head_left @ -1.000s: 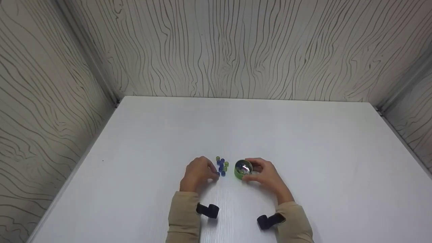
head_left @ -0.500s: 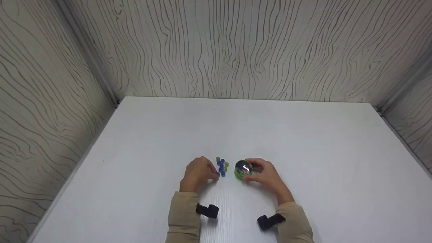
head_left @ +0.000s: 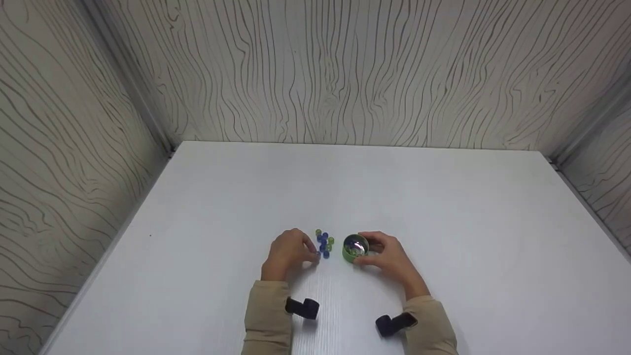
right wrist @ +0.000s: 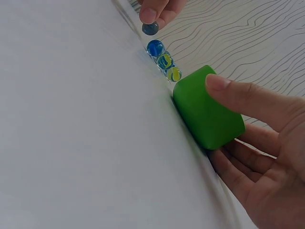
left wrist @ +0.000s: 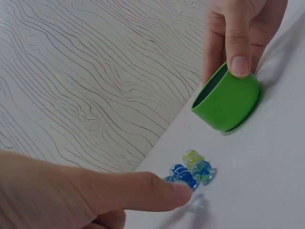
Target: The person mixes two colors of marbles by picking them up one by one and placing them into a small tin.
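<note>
My left hand [head_left: 290, 251] pinches a dark blue-grey marble [right wrist: 150, 28] between its thumb and finger, at the near left end of a group of glass marbles on the table. The loose marbles [head_left: 323, 241] are blue and yellow-green, lying close together between my two hands. Just right of them, my right hand [head_left: 389, 254] grips a small round green cup [left wrist: 231, 100] from its right side, thumb on the near wall and fingers behind. Its mouth faces up in the head view, and a shiny interior with some small coloured things at the bottom shows there.
Everything stands on a white table [head_left: 236, 197] with a patterned wall [head_left: 315, 74] behind it and others at both sides. A black strap-mounted piece [head_left: 309, 308] juts inward from my left sleeve, and a similar one [head_left: 385, 325] from my right sleeve.
</note>
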